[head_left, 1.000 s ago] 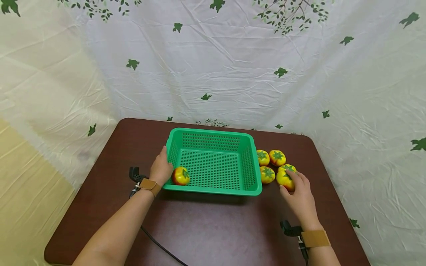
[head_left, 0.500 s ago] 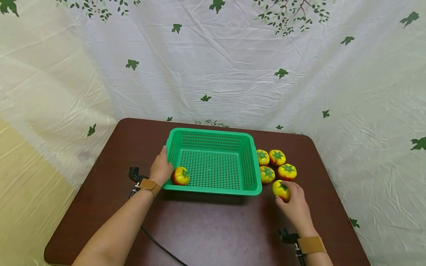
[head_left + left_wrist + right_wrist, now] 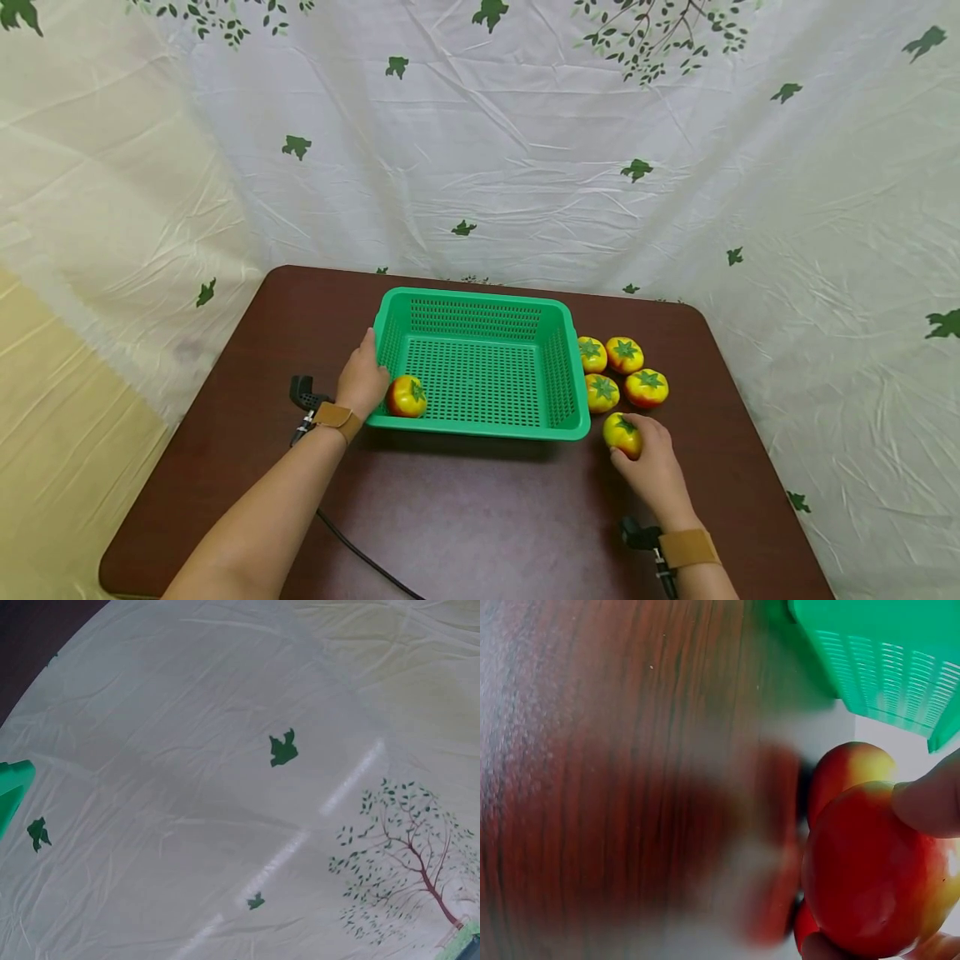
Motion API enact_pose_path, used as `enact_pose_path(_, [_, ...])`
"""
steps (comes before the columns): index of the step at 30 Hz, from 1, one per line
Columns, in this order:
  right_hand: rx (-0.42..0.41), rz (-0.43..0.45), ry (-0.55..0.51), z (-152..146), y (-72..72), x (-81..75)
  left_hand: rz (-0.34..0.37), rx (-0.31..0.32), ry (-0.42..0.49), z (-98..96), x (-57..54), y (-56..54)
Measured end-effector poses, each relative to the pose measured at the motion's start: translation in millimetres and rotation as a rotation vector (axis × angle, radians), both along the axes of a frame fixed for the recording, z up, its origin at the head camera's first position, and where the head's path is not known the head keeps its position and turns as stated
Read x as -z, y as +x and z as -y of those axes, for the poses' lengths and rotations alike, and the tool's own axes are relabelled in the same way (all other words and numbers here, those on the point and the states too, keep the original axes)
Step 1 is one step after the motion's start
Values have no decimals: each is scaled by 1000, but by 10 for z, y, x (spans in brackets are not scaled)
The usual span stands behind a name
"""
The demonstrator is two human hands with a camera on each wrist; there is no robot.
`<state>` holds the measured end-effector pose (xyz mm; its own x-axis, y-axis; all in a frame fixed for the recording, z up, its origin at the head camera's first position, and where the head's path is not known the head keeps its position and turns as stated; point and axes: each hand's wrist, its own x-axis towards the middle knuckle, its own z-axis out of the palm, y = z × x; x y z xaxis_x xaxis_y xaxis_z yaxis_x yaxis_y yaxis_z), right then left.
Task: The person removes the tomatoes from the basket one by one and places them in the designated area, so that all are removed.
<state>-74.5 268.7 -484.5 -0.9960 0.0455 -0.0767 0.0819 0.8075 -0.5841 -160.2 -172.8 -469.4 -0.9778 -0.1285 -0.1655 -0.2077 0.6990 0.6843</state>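
A green plastic basket (image 3: 480, 432) with slotted walls sits mid-table, and my left hand (image 3: 363, 385) grips its left rim. Inside, near that hand, lies one yellow-and-red persimmon (image 3: 407, 397) with a green calyx. My right hand (image 3: 654, 463) pinches another persimmon (image 3: 621, 436) between thumb and fingers, off the basket's near right corner. The right wrist view shows its red underside (image 3: 870, 877) close, the thumb (image 3: 934, 796) pressed on its side. Several more persimmons (image 3: 626, 355) stand grouped by the basket's right wall. Only a corner of the basket (image 3: 13, 787) shows in the left wrist view.
The brown table (image 3: 465, 517) has rounded corners. A pale cloth (image 3: 465, 150) printed with leaves hangs behind and at both sides. A black cable (image 3: 367, 567) runs over the near part of the table from under the left forearm.
My right hand has drawn one persimmon out of the group, toward me and to the left. My left hand and the basket have stayed in place.
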Motion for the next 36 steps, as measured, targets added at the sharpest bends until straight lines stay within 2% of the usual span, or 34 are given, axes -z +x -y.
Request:
enact_pose_path(12, [0, 12, 7, 9, -39, 123, 11, 0, 13, -1, -36, 21])
enact_pose_path(22, [9, 37, -4, 5, -46, 151, 2, 6, 12, 15, -1, 2])
enact_pose_path(28, [6, 51, 12, 8, -36, 168, 2, 10, 14, 15, -18, 2])
enact_pose_path(36, [-2, 25, 34, -5, -41, 196, 8, 12, 16, 8, -37, 13])
